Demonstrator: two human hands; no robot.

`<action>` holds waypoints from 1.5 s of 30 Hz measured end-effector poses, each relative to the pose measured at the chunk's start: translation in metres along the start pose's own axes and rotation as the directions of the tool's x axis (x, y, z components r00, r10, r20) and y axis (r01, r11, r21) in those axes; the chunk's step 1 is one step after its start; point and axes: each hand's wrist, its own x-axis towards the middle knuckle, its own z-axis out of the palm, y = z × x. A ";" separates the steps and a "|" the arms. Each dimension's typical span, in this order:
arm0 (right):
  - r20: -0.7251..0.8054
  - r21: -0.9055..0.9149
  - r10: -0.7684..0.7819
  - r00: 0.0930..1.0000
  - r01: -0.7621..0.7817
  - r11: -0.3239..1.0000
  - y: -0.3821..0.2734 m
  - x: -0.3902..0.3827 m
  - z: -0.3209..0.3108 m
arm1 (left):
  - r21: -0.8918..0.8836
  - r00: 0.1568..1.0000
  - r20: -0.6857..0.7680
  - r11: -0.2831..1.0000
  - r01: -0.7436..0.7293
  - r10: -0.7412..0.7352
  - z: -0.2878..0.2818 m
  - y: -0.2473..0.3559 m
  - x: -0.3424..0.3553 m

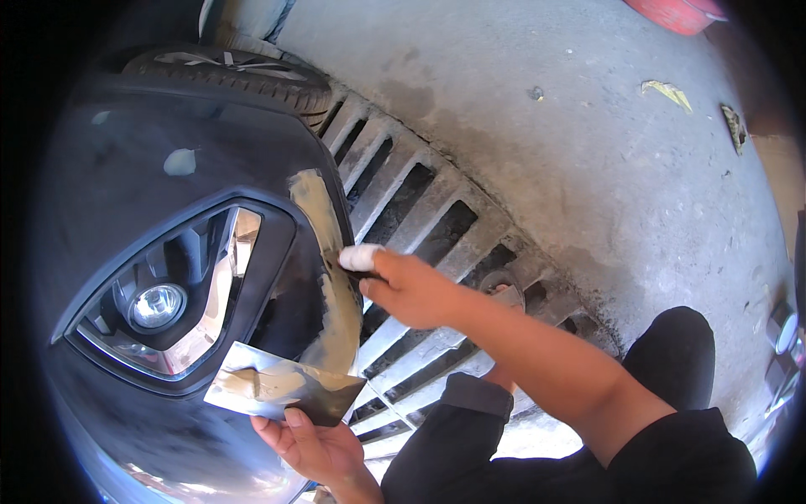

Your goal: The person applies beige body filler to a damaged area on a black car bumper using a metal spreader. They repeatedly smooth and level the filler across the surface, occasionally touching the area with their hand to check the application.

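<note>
A dark car bumper [168, 143] fills the left side, with a headlight [159, 311] set in it. A strip of beige filler paste [315, 210] runs down the bumper's right edge. My right hand [411, 290] is closed beside this strip, its white-wrapped finger [361, 258] close to the paste. A thin dark edge shows under its fingers; what they pinch is mostly hidden. Below the headlight, my left hand [315, 449] grips a flat metal plate [277, 382] by its lower edge, thumb on top. A lump of beige paste [243, 384] and smears lie on the plate.
A slotted drain grate [395, 193] runs under the bumper's right edge, beside my bent legs. Behind the bumper stands a car tire [252, 80]. Concrete floor [537, 168] spreads to the right, with a dry leaf [669, 96] and a red basin [676, 13].
</note>
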 end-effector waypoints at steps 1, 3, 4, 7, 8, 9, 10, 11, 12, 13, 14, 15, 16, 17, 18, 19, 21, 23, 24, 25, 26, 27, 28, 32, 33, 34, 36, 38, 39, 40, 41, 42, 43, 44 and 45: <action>0.002 0.037 -0.015 1.000 0.015 0.999 -0.003 -0.006 0.003 | -0.003 1.000 0.004 1.000 0.004 -0.004 0.001 0.000 0.000; 0.096 0.071 0.175 0.980 -0.182 0.981 -0.011 -0.018 0.002 | -0.003 1.000 -0.014 1.000 0.012 -0.012 0.001 0.002 -0.001; 0.175 0.114 0.231 0.957 -0.252 0.961 -0.014 -0.020 -0.004 | -0.009 1.000 0.011 1.000 0.007 -0.006 0.001 0.002 -0.002; 0.123 0.223 0.282 0.951 -0.303 0.926 -0.021 -0.008 -0.025 | -0.011 1.000 0.021 1.000 -0.005 0.005 0.001 0.003 -0.003; 0.069 0.304 0.292 0.954 -0.299 0.905 -0.022 0.006 -0.025 | -0.016 1.000 0.029 1.000 -0.008 0.008 0.000 0.003 -0.004; 0.068 0.296 0.305 0.950 -0.311 0.903 -0.023 0.017 -0.027 | -0.020 0.999 0.038 1.000 -0.010 0.011 -0.001 0.003 -0.004; 0.074 0.281 0.341 0.937 -0.347 0.895 -0.024 0.025 -0.028 | -0.021 0.999 0.036 1.000 -0.009 0.009 -0.002 0.003 -0.004; 0.082 0.272 0.392 0.916 -0.399 0.875 -0.025 0.032 -0.026 | -0.022 0.999 0.033 1.000 -0.008 0.009 -0.004 0.003 -0.005; 0.067 0.336 0.354 0.933 -0.355 0.872 -0.026 0.032 -0.020 | -0.024 1.000 0.028 1.000 -0.008 0.009 -0.005 0.003 -0.005; 0.075 0.245 0.374 0.924 -0.381 0.892 -0.028 0.028 -0.013 | -0.028 1.000 0.025 1.000 -0.007 0.008 -0.007 0.003 -0.005; 0.083 0.158 0.387 0.918 -0.395 0.905 -0.029 0.023 -0.005 | -0.034 1.000 0.022 0.999 -0.006 0.007 -0.008 0.002 -0.004; 0.067 0.096 0.325 0.943 -0.331 0.939 -0.030 0.014 0.003 | -0.039 1.000 0.019 0.999 -0.004 0.005 -0.008 0.002 -0.004; 0.013 0.005 0.280 0.960 -0.280 0.960 -0.031 0.006 0.013 | -0.035 1.000 0.007 0.999 0.003 -0.002 -0.008 0.002 -0.004; 0.017 -0.015 0.278 0.960 -0.278 0.960 -0.032 -0.003 0.020 | -0.031 1.000 -0.006 0.999 0.010 -0.011 -0.008 0.001 -0.003; 0.003 -0.024 0.242 0.970 -0.242 0.970 -0.032 -0.013 0.025 | -0.030 0.999 -0.037 0.999 0.020 -0.021 -0.007 0.001 -0.003; -0.009 -0.038 0.219 0.976 -0.219 0.975 -0.032 -0.020 0.027 | -0.031 1.000 -0.020 0.999 0.017 -0.018 -0.006 0.001 -0.004; -0.013 0.030 0.150 0.989 -0.149 0.988 -0.032 -0.027 0.021 | -0.033 0.998 -0.054 0.999 0.018 -0.020 -0.004 0.002 -0.003; 0.016 0.133 0.226 0.974 -0.226 0.965 -0.032 -0.024 0.008 | -0.043 1.000 -0.006 0.999 0.006 -0.006 -0.002 0.002 -0.003; 0.048 0.131 0.281 0.958 -0.285 0.949 -0.031 -0.015 0.000 | -0.045 1.000 -0.025 0.999 0.008 -0.009 -0.002 0.002 -0.003; 0.027 0.170 0.291 0.956 -0.291 0.941 -0.030 -0.006 -0.007 | -0.049 1.000 0.010 0.999 0.003 -0.003 -0.001 0.002 -0.004; 0.007 0.209 0.302 0.953 -0.297 0.932 -0.031 0.006 -0.011 | -0.048 1.000 0.018 0.999 0.003 -0.003 -0.002 0.003 -0.005; -0.016 0.250 0.300 0.954 -0.287 0.925 -0.031 0.012 -0.013 | -0.048 1.000 0.024 0.999 0.003 -0.002 -0.002 0.003 -0.005; -0.057 0.256 0.289 0.956 -0.266 0.929 -0.031 0.019 -0.010 | -0.045 1.000 0.001 0.999 0.007 -0.007 -0.002 0.003 -0.006; -0.002 0.065 0.263 0.965 -0.262 0.963 -0.030 -0.001 0.013 | -0.043 1.000 -0.014 0.999 0.018 -0.018 -0.002 0.004 -0.005; -0.005 0.028 0.248 0.969 -0.248 0.968 -0.031 -0.012 0.022 | -0.022 0.999 -0.044 0.999 0.029 -0.030 -0.001 0.004 -0.005; -0.037 0.000 0.177 0.984 -0.177 0.984 -0.031 -0.023 0.030 | -0.054 0.999 0.001 0.998 0.040 -0.040 0.001 0.005 -0.004; -0.034 0.003 0.109 0.994 -0.109 0.994 -0.030 -0.034 0.034 | -0.057 0.997 -0.016 0.995 0.077 -0.078 0.005 0.006 -0.003; 0.053 0.055 0.163 0.985 -0.166 0.985 -0.034 -0.042 0.024 | -0.051 0.993 -0.031 0.993 0.108 -0.110 0.011 0.009 -0.002; 0.070 0.219 0.135 0.988 -0.147 0.964 -0.039 -0.044 0.017 | -0.027 0.989 -0.080 0.992 0.126 -0.128 0.013 0.009 -0.002; 0.110 0.361 0.155 0.982 -0.185 0.914 -0.045 -0.048 0.007 | -0.059 0.989 -0.041 0.989 0.138 -0.141 0.016 0.010 -0.001; 0.155 0.490 0.173 0.973 -0.228 0.841 -0.051 -0.052 -0.003 | -0.077 0.987 -0.034 0.985 0.154 -0.157 0.018 0.010 -0.001; 0.174 0.632 0.085 0.981 -0.178 0.754 -0.057 -0.060 -0.013 | -0.078 0.984 -0.047 0.983 0.169 -0.173 0.019 0.010 -0.001; 0.251 0.634 0.026 0.968 -0.184 0.751 -0.061 -0.066 -0.022 | -0.097 0.983 -0.041 0.980 0.175 -0.180 0.021 0.010 -0.001; 0.298 0.659 -0.089 0.950 -0.138 0.739 -0.063 -0.071 -0.028 | -0.101 0.981 -0.054 0.979 0.178 -0.184 0.021 0.011 -0.001; 0.356 0.671 -0.198 0.913 -0.102 0.735 -0.063 -0.075 -0.032 | -0.089 0.978 -0.092 0.979 0.181 -0.189 0.021 0.012 -0.002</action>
